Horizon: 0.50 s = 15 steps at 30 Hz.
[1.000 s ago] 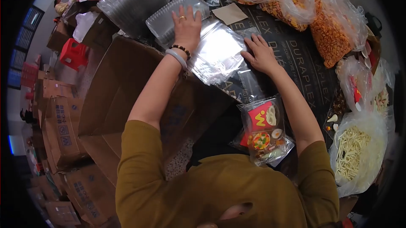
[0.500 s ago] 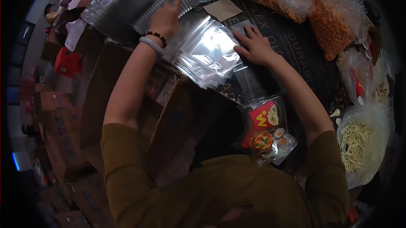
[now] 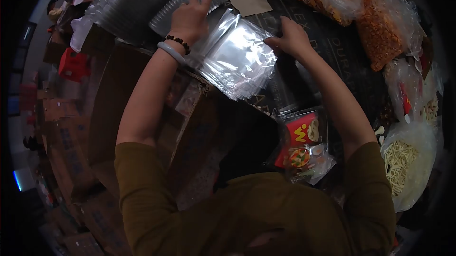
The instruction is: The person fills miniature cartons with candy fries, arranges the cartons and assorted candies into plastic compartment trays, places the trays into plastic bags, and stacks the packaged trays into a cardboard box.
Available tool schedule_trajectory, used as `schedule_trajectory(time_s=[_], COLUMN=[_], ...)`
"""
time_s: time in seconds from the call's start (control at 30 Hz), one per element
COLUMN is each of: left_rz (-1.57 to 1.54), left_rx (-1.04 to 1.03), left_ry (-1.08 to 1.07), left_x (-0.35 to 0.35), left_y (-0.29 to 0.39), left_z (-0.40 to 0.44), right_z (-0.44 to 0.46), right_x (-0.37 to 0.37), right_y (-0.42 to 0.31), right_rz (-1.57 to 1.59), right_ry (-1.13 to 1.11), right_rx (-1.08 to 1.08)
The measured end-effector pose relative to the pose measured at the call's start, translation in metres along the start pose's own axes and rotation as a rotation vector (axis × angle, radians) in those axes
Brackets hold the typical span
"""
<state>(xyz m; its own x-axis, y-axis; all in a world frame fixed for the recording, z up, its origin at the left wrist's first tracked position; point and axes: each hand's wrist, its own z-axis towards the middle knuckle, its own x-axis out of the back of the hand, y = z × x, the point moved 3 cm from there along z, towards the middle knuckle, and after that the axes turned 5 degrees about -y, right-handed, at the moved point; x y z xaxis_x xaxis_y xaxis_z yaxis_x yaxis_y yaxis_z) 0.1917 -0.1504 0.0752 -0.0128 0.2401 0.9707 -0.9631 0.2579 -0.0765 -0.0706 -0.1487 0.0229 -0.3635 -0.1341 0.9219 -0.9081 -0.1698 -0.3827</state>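
A stack of clear plastic bags (image 3: pixel 240 61) lies spread in front of me, shining under the light. My left hand (image 3: pixel 190 22) is at its upper left side, beside the ribbed clear plastic lids or trays, with the index finger stretched out and the fingers apart. It wears a beaded bracelet and a pale bangle. On the other side, my right hand (image 3: pixel 290 39) is at the bags' right edge, its thumb near or touching that edge and its fingers apart from the thumb. Below it lies a filled clear packet (image 3: pixel 304 146) with small toy-like food pieces and a red-and-yellow card.
Stacked clear plastic containers (image 3: pixel 130 6) stand at the upper left. A brown card (image 3: pixel 251 3) lies beyond the bags. Bags of orange pieces (image 3: pixel 380 32) line the upper right, with a bag of pale strips (image 3: pixel 401 165) lower down. Cardboard boxes (image 3: pixel 71 146) are at the left.
My right hand has lifted from lying flat, and its fingers have curled somewhat. The left hand has shifted slightly right and down, still with its index finger out. The view has shifted a little.
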Motion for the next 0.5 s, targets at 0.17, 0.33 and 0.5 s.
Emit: schedule_trajectory(time_s=[0.17,0.33,0.5], left_rz=[-0.079,-0.104,-0.134], left_rx=[-0.008,0.000,-0.002], left_ry=[0.076,0.106,0.094], left_x=[0.004,0.012,0.021], left_y=[-0.016,-0.029,-0.029], left_z=[0.007,0.014,0.016], right_z=[0.012,0.002,0.020], right_x=[0.000,0.035,0.040], right_y=[0.033,0.009,-0.047], right_rz=[0.407,0.731,0.676], right_ry=[-0.161,-0.228,-0.414], right_rx=[-0.029,0.121,0.331])
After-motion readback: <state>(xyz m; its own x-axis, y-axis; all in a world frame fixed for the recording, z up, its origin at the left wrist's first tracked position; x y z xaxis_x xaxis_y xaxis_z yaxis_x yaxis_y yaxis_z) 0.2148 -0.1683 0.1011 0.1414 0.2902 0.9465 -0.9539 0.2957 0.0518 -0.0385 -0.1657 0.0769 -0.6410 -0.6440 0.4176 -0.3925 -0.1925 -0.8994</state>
